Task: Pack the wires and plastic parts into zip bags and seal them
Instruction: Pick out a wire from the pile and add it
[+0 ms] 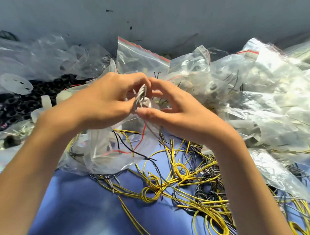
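Note:
My left hand (102,102) and my right hand (169,105) meet at the middle of the view. Between them is a small coil of grey wire (140,96) with a white plastic part (147,103); fingers of both hands curl round and pinch it. Under the hands lies a clear zip bag (105,153) with a red seal line, and a black wire and a red wire trail from it. Loose yellow wires (174,179) and dark wire coils (205,188) lie tangled on the blue table.
Filled clear zip bags (258,93) are heaped at the right and back. Black ring parts (10,108) and white plastic discs (15,83) lie at the left among plastic sheets. A grey wall (144,12) closes the back. Bare blue table (74,213) shows near me.

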Available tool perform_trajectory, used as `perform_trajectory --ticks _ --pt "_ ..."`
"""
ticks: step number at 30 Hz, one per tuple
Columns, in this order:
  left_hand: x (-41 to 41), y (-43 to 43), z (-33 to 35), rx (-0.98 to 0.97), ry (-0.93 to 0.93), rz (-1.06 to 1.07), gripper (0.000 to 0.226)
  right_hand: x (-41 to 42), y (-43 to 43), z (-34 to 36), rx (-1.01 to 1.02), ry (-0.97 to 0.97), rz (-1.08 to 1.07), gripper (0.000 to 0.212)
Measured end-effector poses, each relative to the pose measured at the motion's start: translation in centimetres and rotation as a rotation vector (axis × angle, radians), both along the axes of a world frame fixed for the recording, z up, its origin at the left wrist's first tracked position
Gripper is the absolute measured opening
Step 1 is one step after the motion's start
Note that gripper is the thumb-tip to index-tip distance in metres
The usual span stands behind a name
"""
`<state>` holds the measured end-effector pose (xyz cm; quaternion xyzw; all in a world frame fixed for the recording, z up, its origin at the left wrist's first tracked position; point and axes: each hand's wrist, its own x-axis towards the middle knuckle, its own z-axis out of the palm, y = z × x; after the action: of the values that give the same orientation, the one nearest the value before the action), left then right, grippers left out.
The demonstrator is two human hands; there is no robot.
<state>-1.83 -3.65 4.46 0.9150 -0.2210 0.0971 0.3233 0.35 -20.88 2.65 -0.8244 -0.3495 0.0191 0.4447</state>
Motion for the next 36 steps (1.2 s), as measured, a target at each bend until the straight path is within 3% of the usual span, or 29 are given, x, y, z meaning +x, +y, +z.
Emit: perform_trajectory --ticks 5,15,18,21,25,28,30,33,36 --pt "-0.5 -0.1 0.1 0.062 0.028 -0.098 0.019 -0.2 -0.2 0.0 0.02 -0.066 0.027 0.061" --pt "-0.6 0.2 0.3 -0.012 0.027 -0.047 0.015 -0.4 -0.7 0.3 -0.029 -0.075 0.047 0.036" --pt "-0.4 0.7 0.2 -0.041 0.013 -0.005 0.035 -0.2 -1.0 0.3 -0.094 -0.149 0.025 0.026" --pt "-0.4 1.0 0.2 -0.047 0.027 0.015 0.039 0.1 -1.1 0.3 -0.138 -0.256 -0.01 0.024" --pt "-0.4 0.8 0.1 -0.031 0.029 0.048 0.035 0.2 -1.4 0.6 -0.061 -0.246 -0.093 0.018" --pt "-0.1 0.7 0.0 0.02 0.004 0.116 0.021 0.5 -2.0 0.8 -0.073 -0.304 -0.185 0.031" --pt "0.0 0.7 0.0 0.048 -0.024 0.179 0.018 0.6 -2.5 1.0 -0.056 -0.318 -0.225 0.029" --pt "0.2 0.6 0.2 0.049 -0.057 0.27 0.02 0.1 -2.7 1.5 0.027 -0.245 -0.165 0.015" --pt "0.2 0.3 0.3 -0.003 -0.064 0.327 0.018 -0.5 -2.5 1.9 0.075 -0.193 -0.079 0.017"
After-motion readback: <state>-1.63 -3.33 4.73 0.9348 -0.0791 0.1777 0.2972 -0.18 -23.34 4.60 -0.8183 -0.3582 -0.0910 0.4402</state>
